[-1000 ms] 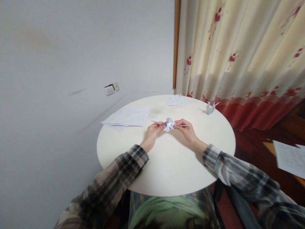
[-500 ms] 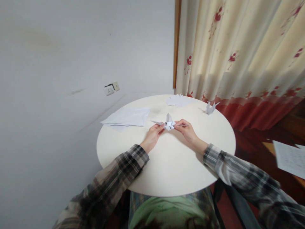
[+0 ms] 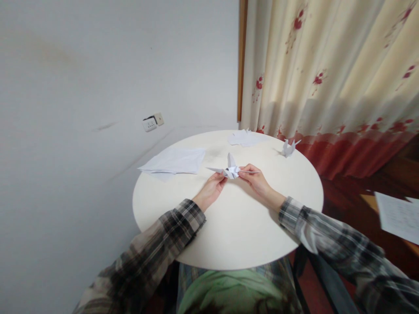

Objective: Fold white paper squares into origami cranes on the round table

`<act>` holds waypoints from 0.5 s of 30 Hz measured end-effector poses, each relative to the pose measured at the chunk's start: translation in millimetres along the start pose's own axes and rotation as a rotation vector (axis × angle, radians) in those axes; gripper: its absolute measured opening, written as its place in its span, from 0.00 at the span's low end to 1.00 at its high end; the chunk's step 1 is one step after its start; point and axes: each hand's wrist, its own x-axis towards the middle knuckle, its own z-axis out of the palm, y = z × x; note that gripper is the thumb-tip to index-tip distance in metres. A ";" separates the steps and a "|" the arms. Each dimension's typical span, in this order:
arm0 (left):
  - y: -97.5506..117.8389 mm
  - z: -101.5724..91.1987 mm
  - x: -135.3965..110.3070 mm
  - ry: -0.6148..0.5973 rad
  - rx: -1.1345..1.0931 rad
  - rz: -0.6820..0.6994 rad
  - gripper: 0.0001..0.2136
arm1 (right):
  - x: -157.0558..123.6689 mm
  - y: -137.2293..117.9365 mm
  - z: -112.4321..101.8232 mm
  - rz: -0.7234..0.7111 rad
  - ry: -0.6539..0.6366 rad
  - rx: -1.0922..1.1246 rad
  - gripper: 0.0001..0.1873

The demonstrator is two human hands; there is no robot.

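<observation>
Between my hands is a white origami crane [image 3: 232, 171], held just over the round white table [image 3: 229, 235]. One pointed flap stands up from its middle, and another juts out to the left. My left hand [image 3: 212, 188] has its fingers closed at the crane's left underside. My right hand [image 3: 255, 179] pinches the right side, where a thin point sticks out past the fingers. The fingertips under the paper are partly hidden.
A stack of white paper [image 3: 175, 160] lies at the table's left. Toward the back are more paper pieces [image 3: 244, 138], and another folded paper crane [image 3: 288, 148] stands near the right edge. Beyond are a wall with a socket [image 3: 149, 124] and a curtain [image 3: 327, 87].
My left fingers have shifted slightly down, from the left flap to the crane's underside. The upright flap now leans a little to the left. My right hand has hardly moved.
</observation>
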 end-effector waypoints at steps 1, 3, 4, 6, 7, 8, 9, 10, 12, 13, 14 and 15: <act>-0.4 -0.1 0.1 0.004 -0.005 -0.005 0.05 | -0.1 0.2 -0.3 0.006 -0.002 0.002 0.13; -0.8 0.0 -0.2 0.004 -0.017 -0.014 0.05 | -0.5 0.8 -0.9 0.020 -0.009 0.020 0.13; -0.7 0.2 -0.5 -0.002 -0.022 -0.016 0.05 | -0.8 1.1 -1.2 0.026 -0.015 0.034 0.13; 0.1 0.6 -1.4 -0.022 -0.026 -0.016 0.04 | -1.5 1.6 -1.7 0.033 -0.032 0.062 0.12; 0.7 0.8 -1.8 -0.033 -0.024 -0.015 0.04 | -1.8 1.7 -2.0 0.035 -0.040 0.075 0.12; 1.5 1.0 -2.1 -0.043 -0.020 -0.015 0.04 | -2.0 1.7 -2.4 0.038 -0.047 0.086 0.11; 2.4 1.4 -2.4 -0.048 -0.012 -0.015 0.04 | -2.0 1.5 -2.9 0.043 -0.052 0.093 0.11; 3.6 2.0 -2.8 -0.051 -0.003 -0.015 0.03 | -1.8 1.2 -3.7 0.048 -0.056 0.096 0.11; 6.7 4.7 -3.9 -0.060 0.018 -0.009 0.03 | -0.6 0.0 -5.9 0.059 -0.064 0.090 0.11; 8.8 6.9 -4.9 -0.069 0.028 -0.003 0.04 | 0.3 -0.8 -7.2 0.064 -0.072 0.082 0.12; 11.1 9.7 -6.3 -0.084 0.040 0.005 0.04 | 1.3 -1.7 -8.7 0.069 -0.084 0.075 0.12; 13.6 13.0 -8.0 -0.099 0.055 0.014 0.05 | 2.2 -2.6 -10.0 0.075 -0.098 0.069 0.13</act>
